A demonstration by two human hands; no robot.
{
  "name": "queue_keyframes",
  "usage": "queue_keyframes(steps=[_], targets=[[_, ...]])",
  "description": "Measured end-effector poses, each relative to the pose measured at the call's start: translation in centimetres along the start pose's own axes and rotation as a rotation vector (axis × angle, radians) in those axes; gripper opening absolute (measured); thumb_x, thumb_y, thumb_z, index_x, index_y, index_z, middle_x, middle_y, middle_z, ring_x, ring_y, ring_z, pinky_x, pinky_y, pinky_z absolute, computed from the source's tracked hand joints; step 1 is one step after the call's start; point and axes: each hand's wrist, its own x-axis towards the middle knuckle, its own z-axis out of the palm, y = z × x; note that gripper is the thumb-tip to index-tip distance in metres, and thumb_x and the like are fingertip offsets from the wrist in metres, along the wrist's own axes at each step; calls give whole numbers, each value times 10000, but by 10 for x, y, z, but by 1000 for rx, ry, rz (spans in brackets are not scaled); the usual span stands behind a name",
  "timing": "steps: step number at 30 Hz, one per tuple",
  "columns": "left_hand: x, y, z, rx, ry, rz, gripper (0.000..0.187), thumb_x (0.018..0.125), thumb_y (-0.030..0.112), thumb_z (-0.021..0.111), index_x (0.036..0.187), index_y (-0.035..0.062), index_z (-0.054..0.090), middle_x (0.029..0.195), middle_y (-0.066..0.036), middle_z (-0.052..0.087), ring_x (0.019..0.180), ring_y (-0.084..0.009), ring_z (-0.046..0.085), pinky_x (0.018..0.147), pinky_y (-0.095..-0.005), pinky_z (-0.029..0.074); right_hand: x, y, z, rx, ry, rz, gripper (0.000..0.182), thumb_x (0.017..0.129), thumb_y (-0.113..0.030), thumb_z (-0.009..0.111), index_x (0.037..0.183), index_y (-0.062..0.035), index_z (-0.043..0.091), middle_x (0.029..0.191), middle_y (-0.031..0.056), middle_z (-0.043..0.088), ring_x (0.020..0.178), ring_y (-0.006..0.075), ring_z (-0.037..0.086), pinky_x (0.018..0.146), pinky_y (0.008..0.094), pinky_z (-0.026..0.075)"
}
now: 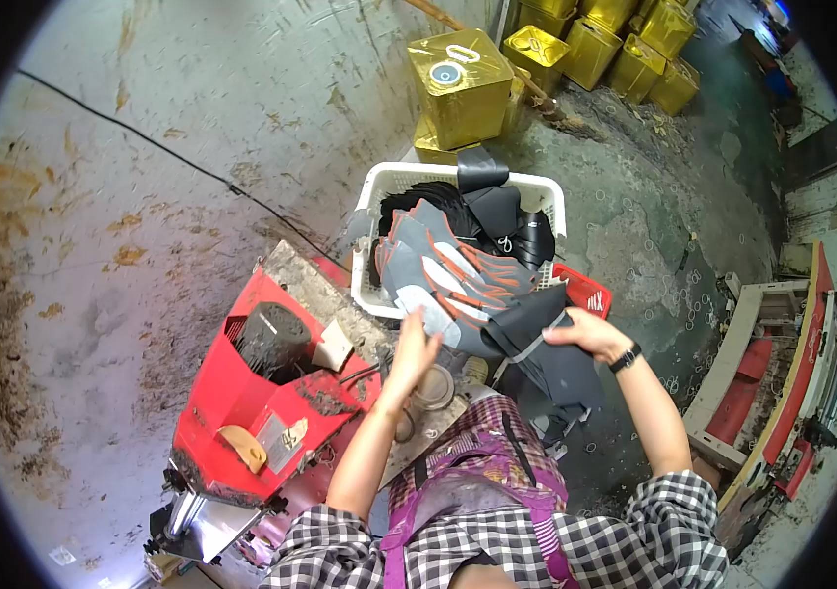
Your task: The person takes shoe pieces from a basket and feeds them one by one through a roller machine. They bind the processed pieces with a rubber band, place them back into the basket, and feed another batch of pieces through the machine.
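Centre frame: right hand (585, 334) grips black-and-orange shoe-upper pieces (482, 294); left hand (417, 348) open, touching them; white plastic basket (379, 187) remains full behind.

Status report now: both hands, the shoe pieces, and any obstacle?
Left hand open, touching shoe uppers stack. Right hand gripping the stack. White basket directly behind.

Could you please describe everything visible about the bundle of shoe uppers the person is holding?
The bundle of shoe uppers is a fanned stack of flat dark grey pieces with orange and pale grey stripes, seemingly fabric or synthetic. A pale band wraps its dark end. It is held above the edge of the white basket, which holds more dark pieces. The right hand grips the banded end; the left hand touches the striped end with open fingers.
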Motion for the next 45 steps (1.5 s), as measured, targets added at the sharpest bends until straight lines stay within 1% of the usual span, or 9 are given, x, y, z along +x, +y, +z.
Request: queue_keyframes(steps=[11, 15, 19, 23, 30, 35, 41, 43, 45], targets=[[107, -59, 76, -371, 186, -364, 796, 718, 224, 717, 1356, -7, 300, 1263, -279, 455, 1153, -400, 483, 983, -428, 392, 215, 10, -76, -1204, 132, 98, 589, 638, -343, 810, 1013, 64, 610, 1045, 247, 616, 1000, 336, 607, 858, 388, 479], [91, 18, 60, -1056, 30, -776, 761, 711, 174, 734, 1348, 17, 349, 1189, -162, 507, 1112, -312, 487, 965, -381, 395, 254, 5, -72, -1113, 911, -447, 963, 625, -451, 795, 1357, -35, 327, 1317, 178, 412, 1205, 351, 442, 936, 523, 390], [92, 6, 76, -347, 264, -368, 807, 698, 199, 722, 1348, -33, 305, 1379, -243, 237, 1266, -391, 312, 1063, -409, 275, 286, -9, -68, -1208, 1042, -258, 1014, 640, -400, 795, 1425, -96, 229, 1283, 188, 422, 1189, 340, 442, 904, 507, 391], [84, 38, 62, -132, 403, 33, 905, 653, 296, 785, 1350, -13, 297, 1333, -259, 303, 1228, -438, 335, 1030, -467, 288, 280, -16, -95, -1230, 951, -307, 748, 710, -184, 720, 1365, -168, 358, 977, 148, 576, 903, 332, 611, 761, 458, 461], [91, 58, 72, 22, 294, -326, 1113, 555, 352, 848, 1415, 99, 187, 1280, -249, 356, 1163, -409, 387, 953, -473, 372, 241, -54, -118, -998, 634, -786, 449, 683, -70, 647, 1118, -28, 544, 981, 214, 601, 934, 398, 582, 815, 432, 475], [91, 45, 81, -353, 362, -530, 1165, 515, 220, 886, 1420, 102, 162, 1296, -266, 367, 1172, -407, 422, 989, -435, 376, 200, -93, -111, -940, 463, -663, 497, 665, -120, 613, 1141, 10, 549, 1123, 186, 594, 1040, 346, 566, 911, 360, 440], [121, 7, 40, -920, 577, -259, 1003, 583, 158, 848, 1362, -19, 242, 1311, -251, 408, 1154, -368, 461, 1007, -419, 361, 153, -141, -100, -797, 336, -477, 520, 655, -111, 642, 1147, 19, 538, 1120, 168, 602, 1038, 265, 582, 906, 318, 435], [130, 19, 2, -74, 642, -166, 995, 578, 154, 835, 1364, -25, 253, 1321, -245, 405, 1196, -387, 425, 1020, -419, 341, 146, -147, -97, -803, 331, -544, 523, 647, -107, 658, 1141, 16, 538, 1072, 134, 614, 999, 232, 579, 892, 310, 434], [147, 47, -16, -170, 582, 250, 1002, 576, 180, 825, 1388, 8, 264, 1329, -244, 397, 1249, -389, 367, 1038, -424, 314, 124, -168, -79, -755, 267, -500, 524, 645, -106, 665, 1138, 15, 536, 1050, 119, 613, 982, 217, 574, 890, 307, 432]])
